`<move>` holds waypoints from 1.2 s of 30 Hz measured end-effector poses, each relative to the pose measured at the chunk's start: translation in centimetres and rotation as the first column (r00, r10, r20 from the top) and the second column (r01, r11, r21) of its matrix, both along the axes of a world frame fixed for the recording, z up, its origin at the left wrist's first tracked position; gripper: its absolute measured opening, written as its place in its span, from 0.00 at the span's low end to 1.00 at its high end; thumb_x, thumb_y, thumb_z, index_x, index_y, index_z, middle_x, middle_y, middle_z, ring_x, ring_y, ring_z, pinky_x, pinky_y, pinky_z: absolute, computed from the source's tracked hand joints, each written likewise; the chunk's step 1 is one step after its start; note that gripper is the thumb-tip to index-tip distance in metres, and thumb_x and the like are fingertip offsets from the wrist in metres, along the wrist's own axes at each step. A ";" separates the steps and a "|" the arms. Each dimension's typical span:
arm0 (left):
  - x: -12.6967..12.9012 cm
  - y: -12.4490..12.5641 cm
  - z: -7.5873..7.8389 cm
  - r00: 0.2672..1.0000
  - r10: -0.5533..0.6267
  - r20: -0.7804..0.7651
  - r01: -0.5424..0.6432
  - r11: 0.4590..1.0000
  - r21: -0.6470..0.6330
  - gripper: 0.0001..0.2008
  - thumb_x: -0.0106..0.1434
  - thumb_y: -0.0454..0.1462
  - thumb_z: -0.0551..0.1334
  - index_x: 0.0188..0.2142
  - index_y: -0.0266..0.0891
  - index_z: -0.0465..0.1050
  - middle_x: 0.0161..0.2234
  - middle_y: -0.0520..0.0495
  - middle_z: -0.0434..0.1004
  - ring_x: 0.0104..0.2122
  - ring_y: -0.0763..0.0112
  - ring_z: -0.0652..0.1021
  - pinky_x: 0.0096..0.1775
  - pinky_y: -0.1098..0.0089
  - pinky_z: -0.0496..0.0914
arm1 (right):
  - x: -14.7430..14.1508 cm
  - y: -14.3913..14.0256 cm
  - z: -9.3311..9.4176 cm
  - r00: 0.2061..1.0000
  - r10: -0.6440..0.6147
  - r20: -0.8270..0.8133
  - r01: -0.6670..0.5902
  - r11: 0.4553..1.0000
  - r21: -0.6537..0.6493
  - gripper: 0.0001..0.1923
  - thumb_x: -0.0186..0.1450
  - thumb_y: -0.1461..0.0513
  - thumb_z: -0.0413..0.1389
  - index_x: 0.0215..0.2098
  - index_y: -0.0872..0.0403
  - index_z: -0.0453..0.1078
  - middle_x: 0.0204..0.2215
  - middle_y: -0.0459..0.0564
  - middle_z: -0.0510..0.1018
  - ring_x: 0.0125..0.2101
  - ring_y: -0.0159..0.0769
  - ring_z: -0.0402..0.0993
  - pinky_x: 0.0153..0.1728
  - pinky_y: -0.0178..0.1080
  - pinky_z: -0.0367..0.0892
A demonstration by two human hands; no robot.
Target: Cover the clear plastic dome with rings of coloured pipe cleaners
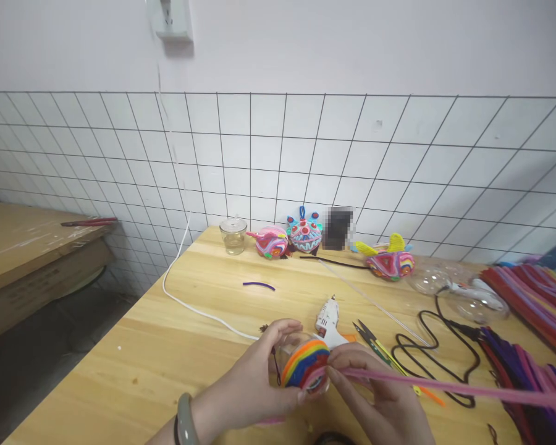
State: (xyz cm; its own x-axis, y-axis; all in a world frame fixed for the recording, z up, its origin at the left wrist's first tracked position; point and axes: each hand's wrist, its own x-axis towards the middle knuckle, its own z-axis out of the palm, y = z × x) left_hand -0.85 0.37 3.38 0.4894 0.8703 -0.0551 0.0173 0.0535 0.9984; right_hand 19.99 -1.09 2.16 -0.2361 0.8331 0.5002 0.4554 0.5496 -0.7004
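While the left hand (254, 377) cups a clear ball (306, 364) wrapped in bands of orange, yellow, blue and red, its fingers (285, 327) curl over the top of the ball and the thumb presses at its lower side, so the hand is closed around it. The ball sits low in the view, near 6 o'clock, just above the near edge of the wooden surface (167, 346). At 3 o'clock of the ball the right hand (380, 395) pinches a pink pipe cleaner (445, 388) between thumb and forefinger; its near end touches the ball and the rest runs off toward 3 o'clock. A green bangle (185, 420) rings the left wrist.

Just beyond the ball, at 12 o'clock, lies a white glue gun (328, 318), with small scissors (375, 343) and a looped black cord (426, 352) at 2 o'clock. A heap of pipe cleaners (528, 352) crowds the right side at 3 o'clock. Toward 10 o'clock the surface is open, crossed only by a white cord (185, 303) and a short purple piece (258, 285); its left edge drops to the floor. Along the far edge, at 12 o'clock by the tiled wall, stand a glass jar (233, 235) and three finished colourful figures (304, 232).
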 end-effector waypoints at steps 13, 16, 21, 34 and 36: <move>0.2 -0.2 0.8 1.000 -0.003 0.009 0.003 1.000 -0.020 0.33 0.52 0.35 0.70 0.54 0.40 0.57 0.54 0.36 0.70 0.51 0.57 0.75 0.55 0.55 0.66 | -0.4 0.0 -0.3 0.998 -0.004 -0.066 -0.001 0.998 -0.069 0.05 0.65 0.63 0.56 0.31 0.50 0.71 0.28 0.46 0.79 0.31 0.35 0.78 0.33 0.33 0.74; 0.1 -0.1 0.7 1.000 -0.018 0.019 0.018 0.999 -0.031 0.35 0.50 0.33 0.70 0.54 0.41 0.56 0.55 0.36 0.70 0.52 0.56 0.75 0.55 0.54 0.65 | -0.5 0.0 -0.3 0.997 -0.004 -0.076 -0.001 0.997 -0.072 0.05 0.65 0.63 0.57 0.31 0.50 0.72 0.28 0.46 0.79 0.30 0.36 0.78 0.33 0.33 0.74; 0.1 -0.1 0.2 0.985 -0.037 0.166 0.048 0.997 -0.065 0.32 0.52 0.35 0.70 0.53 0.42 0.59 0.55 0.37 0.69 0.52 0.55 0.74 0.55 0.54 0.65 | -0.6 0.0 -0.3 0.998 -0.004 -0.066 -0.002 0.997 -0.083 0.06 0.65 0.62 0.56 0.30 0.50 0.72 0.27 0.47 0.78 0.30 0.36 0.78 0.33 0.34 0.74; -0.2 0.4 -1.5 0.965 -0.063 0.254 0.069 0.998 -0.016 0.31 0.54 0.41 0.70 0.54 0.42 0.59 0.57 0.35 0.66 0.58 0.51 0.68 0.57 0.52 0.61 | -0.6 0.0 -1.0 0.999 -0.031 -0.013 0.031 1.000 0.000 0.07 0.66 0.62 0.56 0.29 0.50 0.72 0.26 0.47 0.78 0.28 0.36 0.78 0.31 0.34 0.74; -0.2 0.4 -1.6 0.962 -0.060 0.265 0.067 0.998 -0.018 0.32 0.54 0.42 0.70 0.55 0.42 0.59 0.57 0.34 0.66 0.57 0.50 0.68 0.57 0.50 0.61 | -0.6 0.0 -1.1 0.999 -0.033 0.009 0.033 0.999 0.010 0.08 0.66 0.62 0.56 0.29 0.50 0.71 0.26 0.47 0.78 0.28 0.36 0.78 0.31 0.34 0.74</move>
State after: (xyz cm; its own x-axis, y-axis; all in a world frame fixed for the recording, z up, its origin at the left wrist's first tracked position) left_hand -1.04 0.80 1.75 0.5437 0.8371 0.0610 -0.2425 0.0871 0.9662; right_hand 19.39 -1.13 1.09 -0.2133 0.8352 0.5068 0.4793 0.5415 -0.6906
